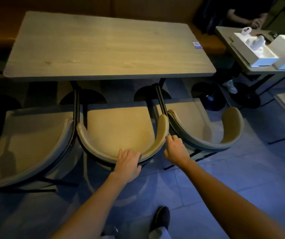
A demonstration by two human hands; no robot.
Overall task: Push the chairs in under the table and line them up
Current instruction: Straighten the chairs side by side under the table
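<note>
Three beige chairs with curved backs stand along the near side of a wooden table (pixel 104 47). The middle chair (pixel 119 128) is right in front of me, its seat short of the table edge. My left hand (pixel 127 163) lies flat on the top of its curved backrest, fingers over the rim. My right hand (pixel 176 149) is curled against the right end of the same backrest, between the middle chair and the right chair (pixel 205 128). The left chair (pixel 29 140) stands farther out from the table than the other two.
A second table (pixel 258 66) at the right holds white tissue boxes (pixel 253 47). A person sits behind it, their shoe (pixel 230 86) on the floor. An orange bench (pixel 207 44) runs behind the table. My own shoe (pixel 162 218) is on the blue-grey floor tiles.
</note>
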